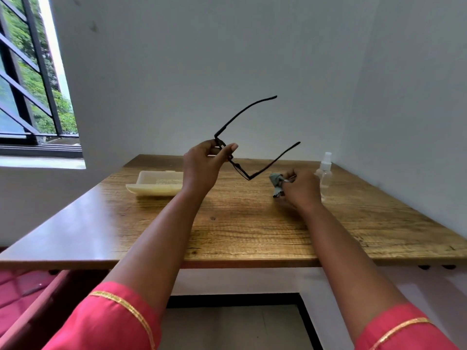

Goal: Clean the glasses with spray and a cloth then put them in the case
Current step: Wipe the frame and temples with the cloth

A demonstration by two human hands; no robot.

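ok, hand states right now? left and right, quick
Left hand: pinching the glasses by the frame front, held up above the table.
Right hand: fingers curled round the crumpled cloth, low over the table.

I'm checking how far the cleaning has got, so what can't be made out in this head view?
- Lenses of the glasses: frame seen edge-on, so their cleanliness is unreadable.
- Cloth: mostly bunched inside the right hand.
- Spray bottle: clear plastic, base hidden behind the right hand; fill level unreadable.
- Case: print too small to read, right end behind the left hand.
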